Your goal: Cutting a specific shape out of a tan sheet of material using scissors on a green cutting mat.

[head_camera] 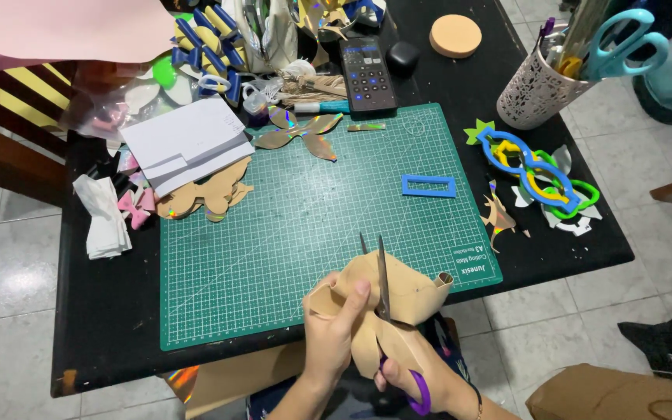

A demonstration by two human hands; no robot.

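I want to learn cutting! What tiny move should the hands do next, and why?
Probably close the scissors for one short snip. Their blades stand open over the tan sheet, which the left hand pinches steady while the right hand holds the purple handles.

A black bench (pixel 110 334) carries a green cutting mat (pixel 274 233) across its middle. On the mat's right part lies a blue rectangular frame (pixel 428 186). Past the mat's far edge rest a dark calculator (pixel 367 75) and a round cork disc (pixel 455 36). At the far right corner stands a white perforated cup (pixel 533 95) holding teal-handled scissors (pixel 624 43). Blue, yellow and green looped templates (pixel 536 173) lie by the right edge. White paper sheets (pixel 184 141) overlap the mat's far left corner, with folded white tissue (pixel 104 218) at the left edge.
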